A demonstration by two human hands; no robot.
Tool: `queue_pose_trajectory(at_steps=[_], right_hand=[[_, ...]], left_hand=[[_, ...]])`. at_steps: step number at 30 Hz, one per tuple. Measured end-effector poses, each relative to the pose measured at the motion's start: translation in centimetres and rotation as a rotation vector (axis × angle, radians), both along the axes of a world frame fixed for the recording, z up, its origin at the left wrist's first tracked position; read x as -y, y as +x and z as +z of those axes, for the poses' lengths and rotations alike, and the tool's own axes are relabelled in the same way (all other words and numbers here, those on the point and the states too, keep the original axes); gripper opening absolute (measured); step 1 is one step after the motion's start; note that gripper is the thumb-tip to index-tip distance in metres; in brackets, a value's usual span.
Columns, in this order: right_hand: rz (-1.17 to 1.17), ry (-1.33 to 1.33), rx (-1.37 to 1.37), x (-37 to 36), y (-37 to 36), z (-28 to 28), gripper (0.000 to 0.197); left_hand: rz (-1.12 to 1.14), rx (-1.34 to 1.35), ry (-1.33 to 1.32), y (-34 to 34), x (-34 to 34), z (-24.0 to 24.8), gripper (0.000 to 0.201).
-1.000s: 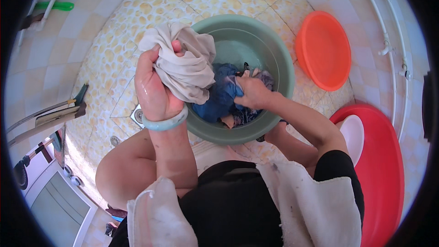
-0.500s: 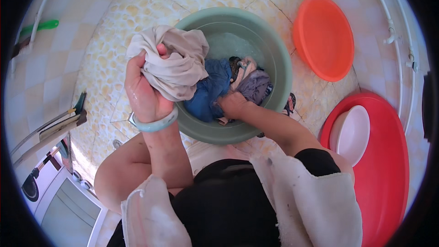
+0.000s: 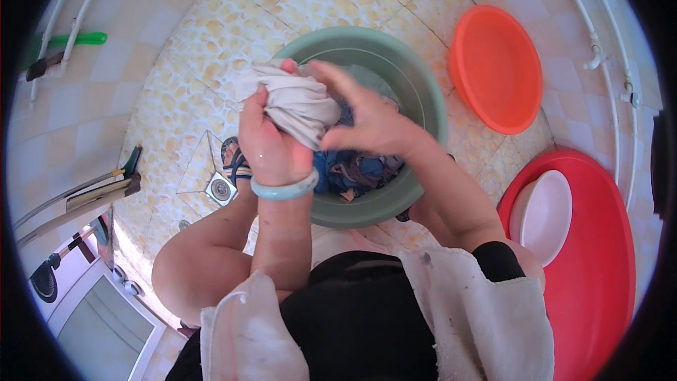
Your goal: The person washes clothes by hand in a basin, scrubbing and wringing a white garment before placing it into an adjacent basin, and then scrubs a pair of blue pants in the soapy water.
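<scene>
A wrung-up bundle of off-white cloth [image 3: 296, 102] rests in my left hand [image 3: 271, 152], whose fingers curl around it from the left and below. My right hand [image 3: 377, 123] is at the bundle's right side, fingers and thumb spread apart, slightly blurred; its thumb and fingertips are close to the cloth, and I cannot tell how firmly they touch. Beneath both hands stands a large green basin [image 3: 435, 130]. Wet clothes [image 3: 363, 173], dark blue and greyish purple, lie in its near part; water shows toward the far side, partly hidden by my right hand.
An orange basin [image 3: 497, 70] leans at the far right. Nearer on the right, a big red tub [image 3: 596, 254] holds a pale pink basin [image 3: 550, 215]. A floor drain [image 3: 222, 189] lies left of the green basin. White pipes [image 3: 599, 56] run along the right wall.
My right hand has let go of the clothes in the basin and risen to the off-white cloth. My left hand has moved right with the cloth, which is now bunched tighter.
</scene>
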State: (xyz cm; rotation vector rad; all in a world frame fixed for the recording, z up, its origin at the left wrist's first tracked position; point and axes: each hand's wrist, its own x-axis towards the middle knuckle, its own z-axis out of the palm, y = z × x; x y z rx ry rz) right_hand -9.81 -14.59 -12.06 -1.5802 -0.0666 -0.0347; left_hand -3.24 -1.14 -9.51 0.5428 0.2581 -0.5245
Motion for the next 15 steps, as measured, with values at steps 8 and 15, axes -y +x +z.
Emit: queue_pose_trajectory(at_steps=[8, 15], right_hand=[[-0.113, 0.007, 0.061, 2.0, -1.4, 2.7, 0.071], [-0.02, -0.673, -0.404, 7.7, 0.5, -11.1, 0.057]], left_hand=[[0.02, 0.349, -0.041, -1.7, 1.7, 3.9, 0.041], [-0.076, 0.078, 0.725, -1.9, 1.5, -13.4, 0.033]])
